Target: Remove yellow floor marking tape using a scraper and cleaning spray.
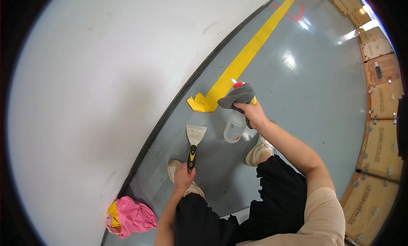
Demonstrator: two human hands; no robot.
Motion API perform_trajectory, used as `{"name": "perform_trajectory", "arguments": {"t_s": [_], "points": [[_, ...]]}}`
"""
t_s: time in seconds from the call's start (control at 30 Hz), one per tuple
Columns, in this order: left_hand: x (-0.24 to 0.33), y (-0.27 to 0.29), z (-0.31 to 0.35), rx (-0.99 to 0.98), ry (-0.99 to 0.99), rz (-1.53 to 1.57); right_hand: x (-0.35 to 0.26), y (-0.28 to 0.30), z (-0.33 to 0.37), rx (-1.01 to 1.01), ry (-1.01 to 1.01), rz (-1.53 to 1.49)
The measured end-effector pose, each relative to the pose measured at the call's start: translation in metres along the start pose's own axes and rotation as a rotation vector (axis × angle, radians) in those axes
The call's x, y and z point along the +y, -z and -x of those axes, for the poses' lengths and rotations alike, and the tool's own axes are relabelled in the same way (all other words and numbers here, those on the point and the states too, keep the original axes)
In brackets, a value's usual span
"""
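My left hand (183, 176) is closed round the black and yellow handle of a scraper (196, 134), its wide metal blade pointing away from me. In my right hand (253, 113) is a clear spray bottle (234, 128) with a red and white nozzle, gripped at the neck. A dark grey cloth (238, 95) is bunched over the bottle's top and hides part of it. Just beyond both tools, yellow floor tape (236, 69) runs along the grey floor. Its near end is peeled up into a crumpled, torn flap (199, 103).
A white wall (97, 84) with a dark base strip rises on the left. At its foot lies a pink bag (135, 216) with yellow material showing. Wooden crates (378, 146) line the right side. My shoes (256, 151) stand on the floor (306, 101) near the tools.
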State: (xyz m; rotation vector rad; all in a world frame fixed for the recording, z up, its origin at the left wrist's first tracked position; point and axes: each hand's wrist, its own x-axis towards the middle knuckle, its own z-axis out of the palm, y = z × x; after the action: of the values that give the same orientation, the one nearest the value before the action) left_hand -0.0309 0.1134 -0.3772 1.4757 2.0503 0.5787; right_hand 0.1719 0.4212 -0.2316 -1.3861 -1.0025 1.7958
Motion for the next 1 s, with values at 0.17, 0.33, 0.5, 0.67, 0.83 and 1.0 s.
{"name": "perform_trajectory", "arguments": {"t_s": [0.17, 0.33, 0.5, 0.67, 0.83, 1.0], "points": [[0.002, 0.001, -0.003, 0.02, -0.006, 0.025, -0.011, 0.014, -0.017, 0.117, 0.061, 0.026], [0.003, 0.001, -0.002, 0.011, -0.006, 0.014, -0.022, 0.027, -0.033, 0.174, 0.128, 0.014], [-0.002, -0.003, 0.0, 0.007, -0.01, -0.002, -0.034, 0.039, -0.046, 0.24, 0.147, -0.022], [0.003, 0.0, -0.002, -0.002, -0.002, -0.006, -0.047, 0.049, -0.055, 0.317, 0.186, -0.064], [0.004, 0.002, -0.002, -0.001, -0.004, -0.005, -0.052, 0.066, -0.079, 0.367, 0.187, -0.036], [0.004, 0.001, -0.002, 0.009, -0.022, -0.024, -0.053, 0.076, -0.094, 0.378, 0.214, -0.063]]}}
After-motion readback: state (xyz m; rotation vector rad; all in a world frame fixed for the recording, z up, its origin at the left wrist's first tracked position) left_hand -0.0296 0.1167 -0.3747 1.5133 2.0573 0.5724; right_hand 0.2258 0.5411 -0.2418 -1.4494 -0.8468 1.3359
